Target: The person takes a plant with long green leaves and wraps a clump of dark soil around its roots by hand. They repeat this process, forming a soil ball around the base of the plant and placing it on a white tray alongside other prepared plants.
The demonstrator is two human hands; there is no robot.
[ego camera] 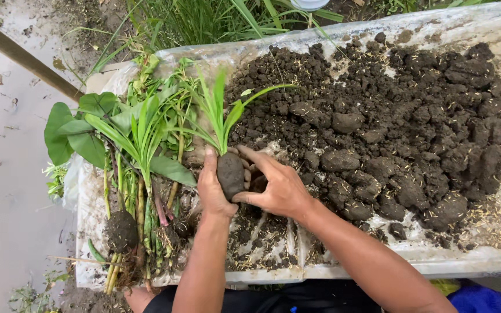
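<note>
A wide, pale, dirt-stained plastic sheet (436, 264) is seen laid flat as the work surface; its right end is cut off by the frame edge and its far rim is partly lost under grass. Most of the sheet is covered by a large heap of dark, clumped soil (389, 122), with pale straw-like chaff scattered along its near edge. A bundle of uprooted green plants with long stems and broad leaves (134, 150) is laid on the left part of the sheet, roots toward the viewer; individual stems are hard to separate. Muddy, wet ground (7, 191) is observed to the left, crossed by a slanted brown pole (24, 58) cut off at the frame edge. Between bundle and heap, a small green seedling with narrow leaves and a moulded dark soil ball at its root (230, 171) is held upright just above the sheet. The left hand (213, 188) is pressed flat against the ball's left side; the right hand (279, 185) is cupped around its right side, fingers partly hidden behind it. Both forearms are cut off below.
</note>
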